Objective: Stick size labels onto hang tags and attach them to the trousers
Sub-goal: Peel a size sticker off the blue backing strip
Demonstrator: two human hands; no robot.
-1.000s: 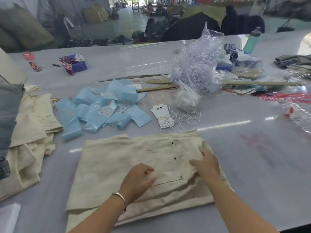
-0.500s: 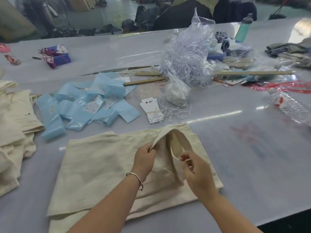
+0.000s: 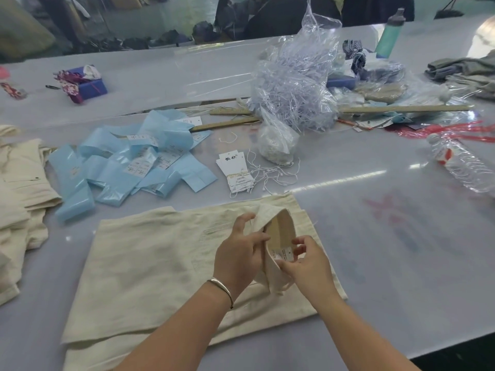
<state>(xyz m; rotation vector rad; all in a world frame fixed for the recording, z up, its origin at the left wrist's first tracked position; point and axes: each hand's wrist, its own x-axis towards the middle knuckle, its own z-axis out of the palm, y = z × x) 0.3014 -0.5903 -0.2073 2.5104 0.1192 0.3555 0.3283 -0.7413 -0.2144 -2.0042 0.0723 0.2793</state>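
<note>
1. At the far left edge lies a heap of cream garments, folded loosely on the grey table.
2. Just right of that heap, blue backing strips lie scattered and overlapping, several with white size labels on them.
3. Nearest me, the cream trousers lie folded flat on the table, waist end to the right.
4. My left hand, a thin bangle on its wrist, grips the waistband between thumb and fingers and holds it turned up, so that the pale inside faces me.
5. Beyond the trousers, a bundle of hang tags lies flat, tied round the middle, with loose white strings tangled just beside it on the right.
6. Behind the strings stands a small clear bag of pale bits, and behind that a big clear bag stuffed with white strands.
7. My right hand pinches the small white sewn-in label inside the waistband, thumb below, fingertips curled above.
8. Further right, a long wooden ruler lies across the table, with a teal bottle standing behind it.
9. At the right edge, a clear water bottle lies on its side, well apart from the trousers.
</note>
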